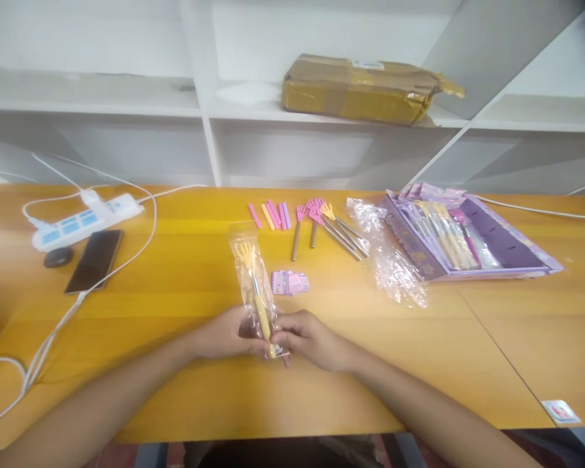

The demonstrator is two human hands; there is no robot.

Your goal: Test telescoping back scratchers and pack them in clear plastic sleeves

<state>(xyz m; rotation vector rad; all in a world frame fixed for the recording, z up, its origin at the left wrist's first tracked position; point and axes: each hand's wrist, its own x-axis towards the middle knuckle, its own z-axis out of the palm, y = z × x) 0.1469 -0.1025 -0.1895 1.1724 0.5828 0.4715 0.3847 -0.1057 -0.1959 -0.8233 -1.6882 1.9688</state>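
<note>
Between my two hands is a yellow back scratcher (pixel 262 313) in a clear plastic bag (pixel 238 253), its claw end pointing away from me. My left hand (pixel 227 335) grips the bag's lower left side, thumb across the front. From the right, my right hand (pixel 305 338) pinches the bag near the handle's end. Just beyond lie small purple printed cards (pixel 291 283). Farther back are loose pink and yellow scratcher heads on metal rods (pixel 316 214), and several pink, yellow and purple handle tubes (pixel 272 216).
A purple display box (pixel 492 227) with bagged scratchers stands at right, beside crumpled clear bags (pixel 390 260). At left are a power strip (pixel 85 221), a phone (pixel 95 260), a mouse (pixel 58 257) and white cables (pixel 149 240). A taped carton (pixel 355 88) sits on the shelf.
</note>
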